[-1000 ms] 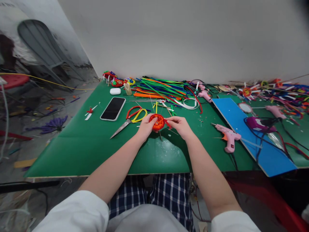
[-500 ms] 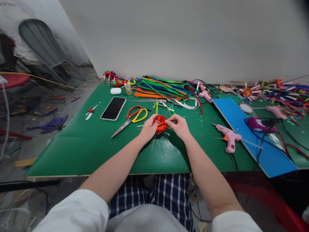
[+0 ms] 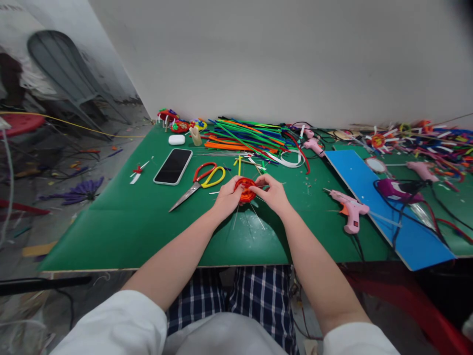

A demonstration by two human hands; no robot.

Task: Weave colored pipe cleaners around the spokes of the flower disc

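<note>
Between my hands is a round red-orange woven disc (image 3: 247, 195) with thin wires sticking out all around it. My left hand (image 3: 229, 194) grips its left side, thumb on top and fingers beneath. At the disc's right edge my right hand (image 3: 271, 191) pinches with thumb and forefinger; whether a strip or a wire is in the pinch is too small to tell. Scissors (image 3: 201, 182) with one red and one yellow handle lie open to the left of my left hand. A short yellow strip (image 3: 239, 165) lies just behind the disc.
A phone (image 3: 173, 166) and a white earbud case (image 3: 177, 140) lie at left on the green table (image 3: 148, 236). Many coloured pipe cleaners (image 3: 247, 133) are heaped at the back. On the right are a pink glue gun (image 3: 351, 209), its cord, and a blue board (image 3: 373, 197).
My right hand has shifted slightly, its thumb and forefinger now further in over the disc's right edge. My left hand keeps its grip.
</note>
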